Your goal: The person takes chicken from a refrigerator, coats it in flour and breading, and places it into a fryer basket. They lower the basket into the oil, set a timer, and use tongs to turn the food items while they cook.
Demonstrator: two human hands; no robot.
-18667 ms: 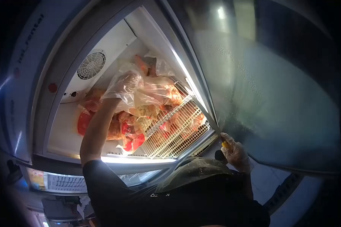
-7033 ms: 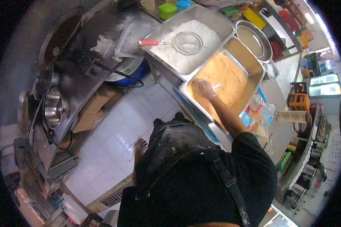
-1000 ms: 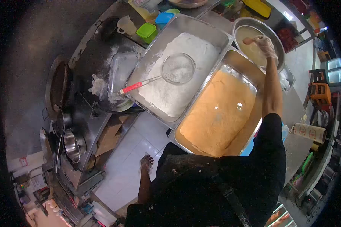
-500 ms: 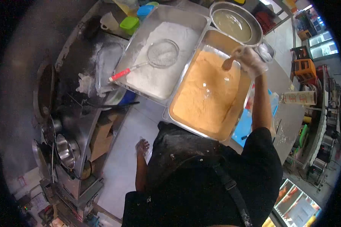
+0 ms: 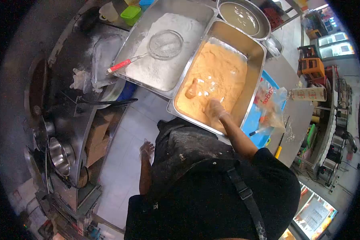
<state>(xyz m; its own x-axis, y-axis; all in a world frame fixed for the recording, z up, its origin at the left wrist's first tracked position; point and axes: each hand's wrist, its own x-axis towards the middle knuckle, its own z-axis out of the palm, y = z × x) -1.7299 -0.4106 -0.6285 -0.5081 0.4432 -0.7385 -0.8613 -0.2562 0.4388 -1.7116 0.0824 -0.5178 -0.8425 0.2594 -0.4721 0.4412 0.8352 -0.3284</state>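
My right hand [image 5: 215,109], in a clear glove, is down at the orange powder [image 5: 224,68] near the close end of a deep metal tray [image 5: 257,60]; its fingertips are hidden. A brown coated piece [image 5: 192,89] lies on the powder, left of that hand and apart from it. Beside my body, over the floor, hangs my left hand [image 5: 147,149], gloved, with fingers apart and nothing in it. A second metal tray [image 5: 148,86] holds white powder [image 5: 174,28], and a red-handled strainer [image 5: 166,44] rests over it.
Behind the trays is a metal bowl of pale liquid [image 5: 240,19]. On the right are a blue tray [image 5: 254,120] with a plastic bag [image 5: 271,102], a yellow-handled tool [image 5: 278,152] and a paper cup stack [image 5: 308,95]. A clear container [image 5: 105,62] stands left.
My right hand has moved from the tray's far right corner to its near end and let go of the brown piece. My left hand stays low, and the view has shifted slightly.
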